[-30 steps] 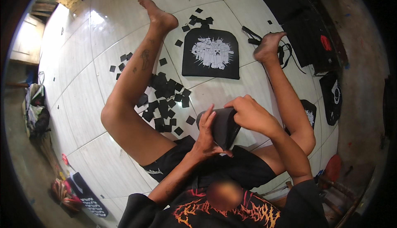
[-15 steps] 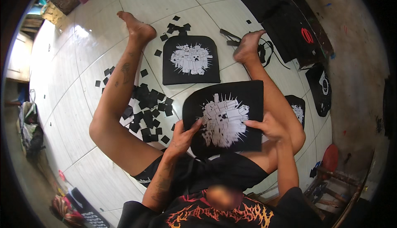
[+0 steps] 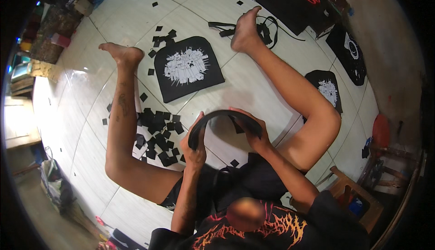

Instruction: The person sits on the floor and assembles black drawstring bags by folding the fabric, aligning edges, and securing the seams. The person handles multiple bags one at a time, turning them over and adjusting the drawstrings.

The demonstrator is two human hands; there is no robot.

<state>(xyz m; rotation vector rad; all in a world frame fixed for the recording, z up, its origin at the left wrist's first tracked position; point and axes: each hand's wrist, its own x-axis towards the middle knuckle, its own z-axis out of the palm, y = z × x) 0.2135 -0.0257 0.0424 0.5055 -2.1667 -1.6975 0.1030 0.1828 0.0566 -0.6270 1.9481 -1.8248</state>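
The left grip (image 3: 194, 148) is clasping the left end of a curved black panel (image 3: 220, 113), and the right grip (image 3: 254, 136) is clasping its right end. The panel is arching edge-on between them at the centre of the frame, its ends pointing toward the lower edge. A second panel with a white print (image 3: 188, 69) is lying on the floor (image 3: 272, 91) at upper centre, and small black squares (image 3: 156, 124) are lying in a heap left of centre
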